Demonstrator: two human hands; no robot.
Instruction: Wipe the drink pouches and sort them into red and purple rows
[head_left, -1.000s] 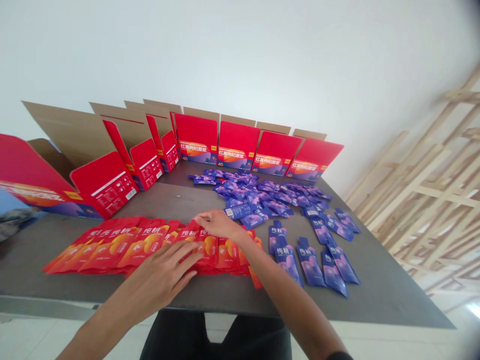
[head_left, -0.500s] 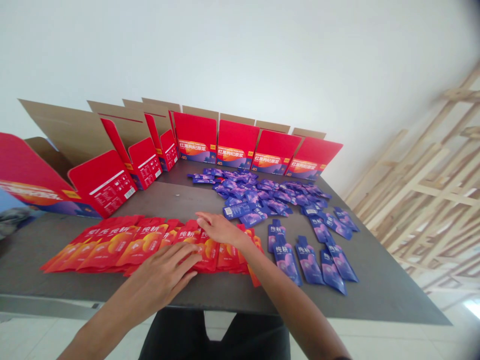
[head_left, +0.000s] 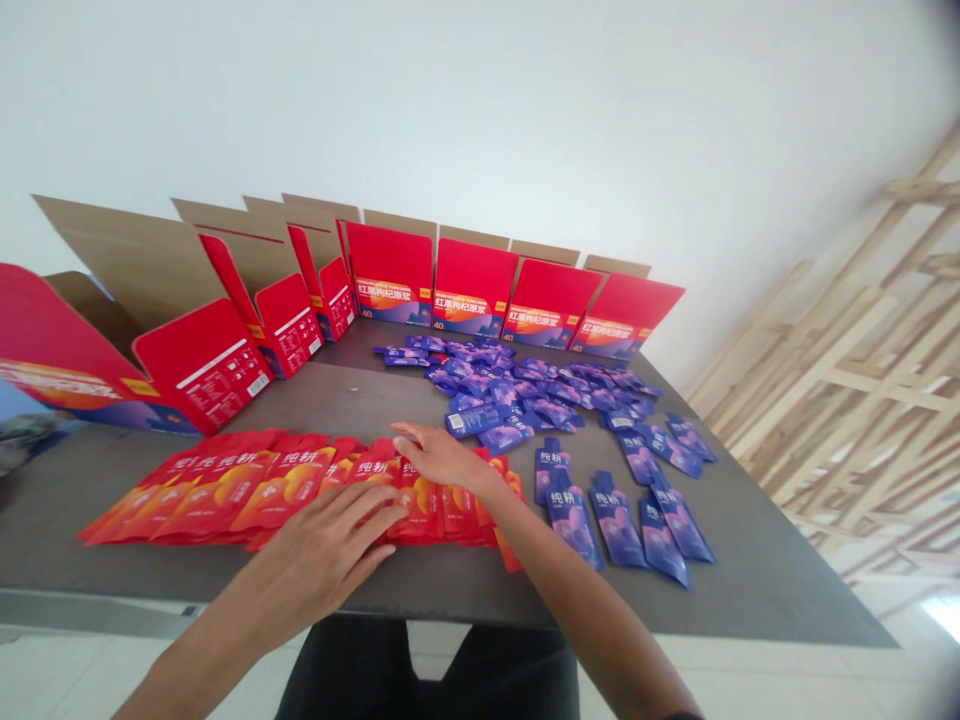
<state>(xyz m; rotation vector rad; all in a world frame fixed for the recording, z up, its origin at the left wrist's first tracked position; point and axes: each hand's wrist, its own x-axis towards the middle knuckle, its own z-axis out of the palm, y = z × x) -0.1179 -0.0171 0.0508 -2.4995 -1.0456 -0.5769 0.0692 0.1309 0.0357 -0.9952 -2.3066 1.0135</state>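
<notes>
Along the near edge of the table lies a row of overlapping red pouches (head_left: pixel 214 490) with orange fruit printed on them. My left hand (head_left: pixel 334 545) rests over the lower middle of that row, fingers stretched out and slightly apart. Over the tops of the pouches further right is my right hand (head_left: pixel 435 455), its fingers extended to the left with the thumb apart. Neither hand holds anything that I can see. Part of the row is covered by my hands and right forearm. Several purple pouches (head_left: pixel 574 520) lie flat just right of that forearm.
A loose heap of purple pouches (head_left: pixel 525 385) spreads across the middle and right of the grey table (head_left: pixel 757 570). Open red cartons (head_left: pixel 472 285) with raised flaps line the back and left side (head_left: pixel 202 365). Wooden frames (head_left: pixel 847 390) stand beyond the right edge.
</notes>
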